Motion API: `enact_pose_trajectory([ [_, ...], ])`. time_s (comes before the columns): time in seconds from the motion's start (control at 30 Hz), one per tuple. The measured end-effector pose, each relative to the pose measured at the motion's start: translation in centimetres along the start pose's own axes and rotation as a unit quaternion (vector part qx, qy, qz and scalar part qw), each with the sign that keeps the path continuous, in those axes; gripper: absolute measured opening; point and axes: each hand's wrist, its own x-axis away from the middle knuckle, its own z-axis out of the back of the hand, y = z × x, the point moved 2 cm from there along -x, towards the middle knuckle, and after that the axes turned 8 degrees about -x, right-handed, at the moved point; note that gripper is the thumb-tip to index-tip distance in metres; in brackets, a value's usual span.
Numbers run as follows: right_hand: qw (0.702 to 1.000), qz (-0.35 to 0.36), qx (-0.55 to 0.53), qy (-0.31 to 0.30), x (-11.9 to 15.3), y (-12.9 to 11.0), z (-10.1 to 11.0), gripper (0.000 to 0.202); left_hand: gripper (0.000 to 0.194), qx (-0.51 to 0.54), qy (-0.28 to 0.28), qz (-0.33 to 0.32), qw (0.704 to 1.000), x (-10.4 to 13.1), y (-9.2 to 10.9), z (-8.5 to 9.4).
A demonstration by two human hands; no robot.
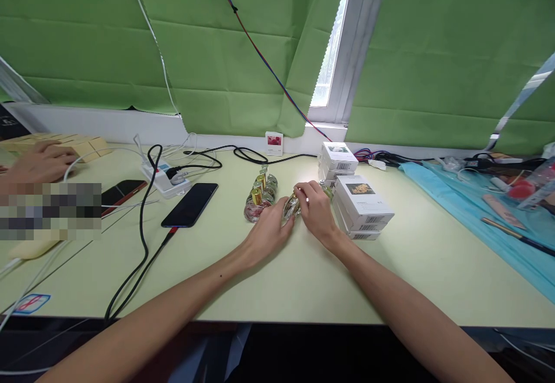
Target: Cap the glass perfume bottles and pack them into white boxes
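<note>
In the head view a small clear glass bottle (289, 209) is held just above or on the table, tilted. My left hand (271, 224) is closed around its lower side. My right hand (316, 207) pinches at its top, where a bit of gold shows; the fingers hide most of the neck. Just left of my hands stands a row of several round glass bottles (255, 207) with gold caps. Beside my right hand are stacked white boxes (364, 204) with a picture and barcode on them. A greenish bottle part (328, 191) peeks out behind the right hand.
A smaller stack of white boxes (338, 155) sits farther back, and one small box (274, 143) leans by the wall. Left lie a phone (189, 205), a power strip (167, 181) and cables. Another person's hand (41, 160) is at far left. Blue sheeting (459, 198) covers the right side.
</note>
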Motion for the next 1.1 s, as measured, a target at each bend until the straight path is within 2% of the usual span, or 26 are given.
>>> enact_pose_trajectory([
  [0.4,0.997,0.051,-0.051,0.03,0.2,0.7,-0.3,0.02,0.036,0.005,-0.002,-0.002,1.0,-0.1,0.2,-0.1],
  [0.6,0.996,0.038,-0.08,0.033,0.2,0.8,-0.4,0.017,0.036,0.014,0.006,-0.008,1.0,0.0,0.3,0.0],
  [0.8,0.994,0.031,-0.103,0.035,0.1,1.0,-0.5,0.015,0.052,0.034,0.015,-0.015,0.999,0.0,0.2,0.1],
  [1.1,0.993,0.011,-0.111,0.031,0.0,1.0,-0.3,0.015,0.056,0.034,0.021,-0.028,0.999,0.0,0.2,0.1],
])
